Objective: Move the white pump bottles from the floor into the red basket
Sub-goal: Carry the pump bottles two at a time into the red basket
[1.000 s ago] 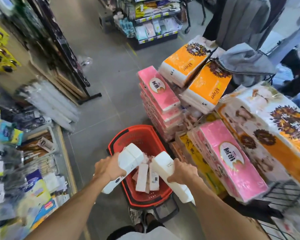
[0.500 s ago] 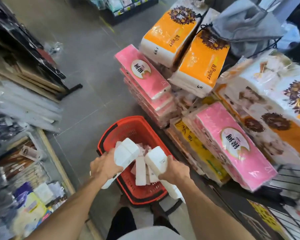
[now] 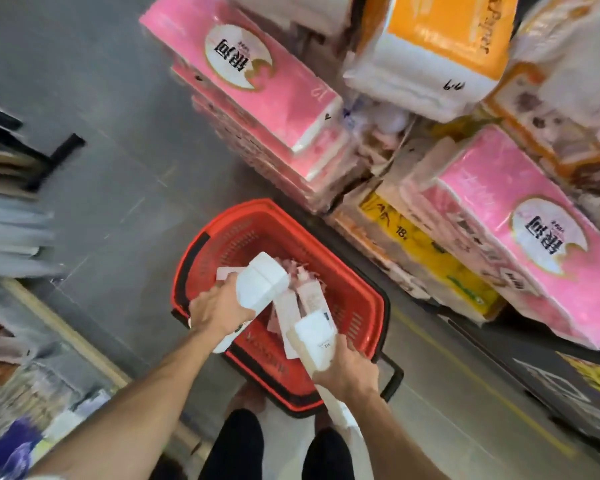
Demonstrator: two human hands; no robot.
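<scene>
The red basket (image 3: 357, 289) stands on the grey floor just in front of my feet. Several white and pink bottles (image 3: 309, 299) lie inside it. My left hand (image 3: 219, 308) grips a white pump bottle (image 3: 262, 284) and holds it over the basket's near left part. My right hand (image 3: 343, 368) grips a second white pump bottle (image 3: 314, 336) over the basket's near rim, its lower end hidden behind my wrist.
Stacked packs of pink tissue (image 3: 257, 88) and orange paper rolls (image 3: 440, 46) crowd the right side, close to the basket. More pink packs (image 3: 534, 237) lie at the right. A shelf of goods (image 3: 18, 341) lines the left. Grey floor (image 3: 118, 168) lies beyond the basket.
The view has tilted down and closer to the basket. Both hands have lowered their bottles toward the basket, the right one coming down to the near rim.
</scene>
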